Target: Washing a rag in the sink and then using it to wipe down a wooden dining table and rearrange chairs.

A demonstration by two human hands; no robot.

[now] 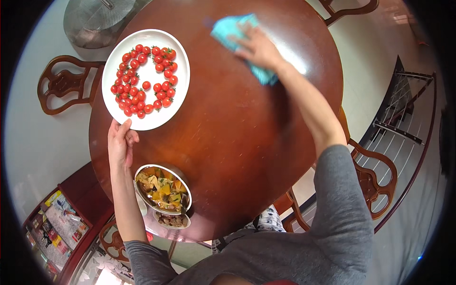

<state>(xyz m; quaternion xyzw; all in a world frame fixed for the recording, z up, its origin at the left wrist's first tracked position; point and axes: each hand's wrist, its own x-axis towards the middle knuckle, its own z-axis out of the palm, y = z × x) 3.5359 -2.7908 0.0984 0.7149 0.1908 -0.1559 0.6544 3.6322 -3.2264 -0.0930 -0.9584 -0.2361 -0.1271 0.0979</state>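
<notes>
My left hand [122, 140] grips the near rim of a white plate [146, 123], thumb on top of the edge. Cherry tomatoes [133, 92], many with green stems, lie spread over that plate in a rough ring. Away to the upper right, my right hand [258, 46] presses a light-blue cloth [231, 32] on the reddish-brown wooden table [221, 135]. Both the cloth and the hand are slightly blurred. Part of the cloth is hidden beneath my palm and wrist.
Beside my left forearm stands a metal bowl of stewed vegetables [164, 190], with a small dish of food [172, 221] close by it. Carved wooden chairs [67, 85] surround the table. A rack [402, 128] stands at the right, and a cabinet with packets [58, 231] at lower left.
</notes>
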